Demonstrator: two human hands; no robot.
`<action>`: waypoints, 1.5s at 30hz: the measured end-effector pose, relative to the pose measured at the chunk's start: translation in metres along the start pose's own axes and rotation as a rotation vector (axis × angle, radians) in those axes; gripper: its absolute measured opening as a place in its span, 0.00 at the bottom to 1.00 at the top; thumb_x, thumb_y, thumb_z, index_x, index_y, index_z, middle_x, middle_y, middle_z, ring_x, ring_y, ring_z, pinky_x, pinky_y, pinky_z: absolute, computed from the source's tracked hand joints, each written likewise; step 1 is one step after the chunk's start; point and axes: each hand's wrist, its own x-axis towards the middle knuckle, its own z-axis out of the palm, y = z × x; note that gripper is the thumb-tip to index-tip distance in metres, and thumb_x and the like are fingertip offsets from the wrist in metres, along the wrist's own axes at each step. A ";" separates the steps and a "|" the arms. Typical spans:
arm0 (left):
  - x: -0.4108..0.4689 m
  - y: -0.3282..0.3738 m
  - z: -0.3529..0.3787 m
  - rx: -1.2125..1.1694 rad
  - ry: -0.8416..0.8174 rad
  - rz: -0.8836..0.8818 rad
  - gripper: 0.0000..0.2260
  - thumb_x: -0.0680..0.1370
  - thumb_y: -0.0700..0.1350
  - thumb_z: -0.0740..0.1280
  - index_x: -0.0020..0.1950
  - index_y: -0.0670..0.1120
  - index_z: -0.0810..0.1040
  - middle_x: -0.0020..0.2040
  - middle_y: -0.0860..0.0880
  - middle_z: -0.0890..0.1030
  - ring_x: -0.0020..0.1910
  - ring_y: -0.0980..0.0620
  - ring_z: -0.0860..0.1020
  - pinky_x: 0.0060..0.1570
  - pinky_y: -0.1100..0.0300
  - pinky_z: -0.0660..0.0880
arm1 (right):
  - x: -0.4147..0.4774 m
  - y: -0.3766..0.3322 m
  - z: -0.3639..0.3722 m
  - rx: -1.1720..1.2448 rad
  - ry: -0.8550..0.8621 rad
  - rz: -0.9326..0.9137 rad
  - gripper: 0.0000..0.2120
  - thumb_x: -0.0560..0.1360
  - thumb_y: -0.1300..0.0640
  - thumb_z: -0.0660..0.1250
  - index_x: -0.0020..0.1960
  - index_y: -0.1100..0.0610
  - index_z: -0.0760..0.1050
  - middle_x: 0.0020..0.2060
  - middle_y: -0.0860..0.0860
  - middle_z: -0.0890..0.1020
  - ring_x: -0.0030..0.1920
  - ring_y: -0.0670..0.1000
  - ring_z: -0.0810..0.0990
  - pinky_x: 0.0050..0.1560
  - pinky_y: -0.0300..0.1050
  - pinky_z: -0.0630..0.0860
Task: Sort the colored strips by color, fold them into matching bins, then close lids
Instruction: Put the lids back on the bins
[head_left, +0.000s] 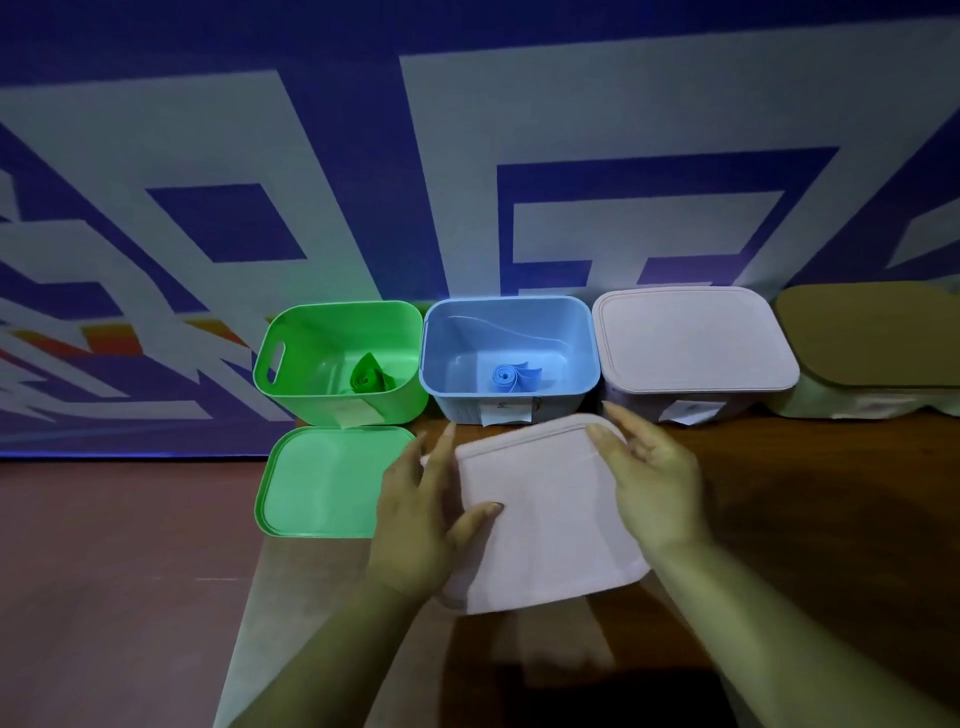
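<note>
Head view: four bins stand in a row at the back of the brown tabletop (810, 519), against a blue-and-white wall banner (467, 156).

From the left, the green bin (291, 395) is open, with a loosely rolled green strip (366, 379) on its floor. The green lid (311, 483) lies flat on the tabletop just in front of it.

Next to it, the blue bin (584, 343) is also open and holds a rolled blue strip (511, 378) near the middle of its floor.

The pink bin (628, 402) beside that is closed. The last bin (810, 400) is pale, partly cut off by the frame edge, and carries a tan lid (872, 332). Small paper labels hang on the bins' front walls (their print is too small to read).

A pink lid (540, 519) is held between both hands in front of the blue bin. It is tilted and a little blurred, and a shadow on the tabletop shows under its near edge.

The left grip (421, 514), a bare hand, grasps the lid's left edge. Its thumb lies on top and its fingers run up along the side toward the blue bin. This hand also covers the right edge of the green lid.

The right grip (649, 488) is not clenched. Its fingers lie straight along the lid's right edge and its thumb rests over the far right corner, pressing inward rather than curling round.
</note>
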 end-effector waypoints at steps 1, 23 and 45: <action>0.002 0.000 -0.002 -0.029 -0.006 -0.020 0.41 0.70 0.71 0.67 0.78 0.63 0.53 0.79 0.46 0.56 0.75 0.45 0.58 0.72 0.48 0.64 | 0.005 -0.002 0.000 0.050 0.041 0.037 0.14 0.75 0.57 0.73 0.60 0.51 0.81 0.49 0.44 0.86 0.53 0.46 0.84 0.58 0.44 0.80; 0.103 -0.020 -0.015 0.140 -0.131 0.095 0.49 0.63 0.74 0.70 0.79 0.61 0.55 0.80 0.45 0.34 0.80 0.43 0.46 0.71 0.55 0.53 | 0.106 -0.021 0.042 -0.572 -0.131 -0.163 0.42 0.74 0.54 0.72 0.78 0.43 0.49 0.75 0.43 0.56 0.74 0.47 0.59 0.70 0.42 0.58; 0.167 -0.028 0.017 0.495 -0.197 0.091 0.46 0.69 0.79 0.46 0.81 0.55 0.46 0.81 0.42 0.43 0.80 0.38 0.43 0.76 0.40 0.45 | 0.178 0.005 0.052 -1.405 -0.397 -0.371 0.36 0.79 0.32 0.47 0.80 0.47 0.44 0.80 0.53 0.40 0.79 0.56 0.38 0.78 0.53 0.43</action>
